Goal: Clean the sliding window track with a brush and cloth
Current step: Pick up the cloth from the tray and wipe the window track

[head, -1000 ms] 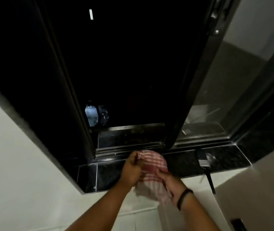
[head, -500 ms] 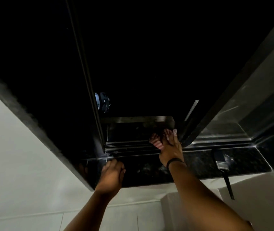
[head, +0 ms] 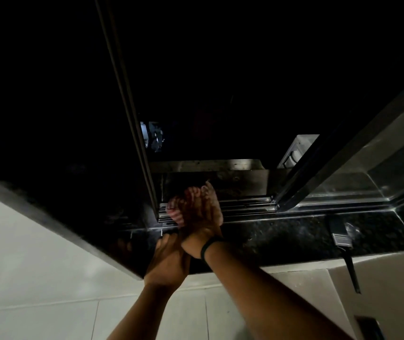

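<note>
My right hand (head: 204, 214) presses a red-and-white striped cloth (head: 175, 212) onto the metal window track (head: 245, 204), close to the left frame post. A black band circles that wrist. My left hand (head: 169, 258) rests palm down on the dark stone sill (head: 281, 239), just below and left of the right hand, holding nothing. A flat paintbrush (head: 340, 239) with a black handle lies on the sill at the right, its handle hanging over the front edge.
The sliding glass panel's dark frame (head: 318, 173) slants down to the track right of my hands. Outside the opening it is dark. White wall (head: 24, 266) and tiles lie below the sill. A dark object (head: 370, 327) sits at the bottom right.
The right hand has slid the cloth leftward along the track toward the left frame post. The left hand, off the cloth since a second ago, has moved right on the sill beside the right wrist.
</note>
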